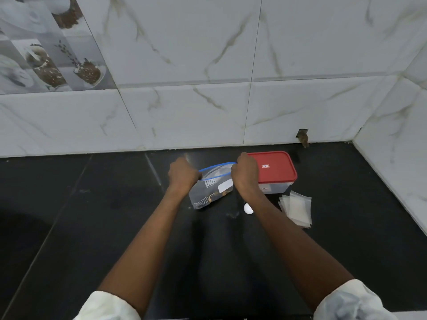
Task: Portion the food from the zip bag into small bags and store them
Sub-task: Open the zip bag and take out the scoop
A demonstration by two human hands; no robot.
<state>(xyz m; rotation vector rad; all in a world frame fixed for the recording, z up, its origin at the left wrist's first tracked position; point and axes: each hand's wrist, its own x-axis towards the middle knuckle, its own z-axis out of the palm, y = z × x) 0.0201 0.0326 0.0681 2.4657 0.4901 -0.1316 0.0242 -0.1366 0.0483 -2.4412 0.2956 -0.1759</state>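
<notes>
Zip bag (211, 189) is sitting centre frame on the black counter (92, 215), propped up at a tilt with its mouth on top and its base resting toward lower centre. Left hand (182, 175) is pinching the left end of the blue zip and right hand (246, 174) is pinching the right end. Both sets of fingers are curling tight on the rim, with the fingertips hiding behind the knuckles. Zip's long axis is running left-right between the two hands. The two blue tracks are bowing apart into a lens shape, so I'm reading this as the opening step, portioning not yet started. Food (221, 194) is showing as a few brown bits low in the bag. Key relation: small bags (297, 209) are lying flat at lower right of centre, just past the right forearm, so the right hand is the nearer one for picking one up, leaving the left to steady the zip bag. Red-lidded box (275, 168) is sitting directly behind the right hand; can't tell if they're touching. White object (248, 209) is peeking out beside the right forearm, too small to identify.
</notes>
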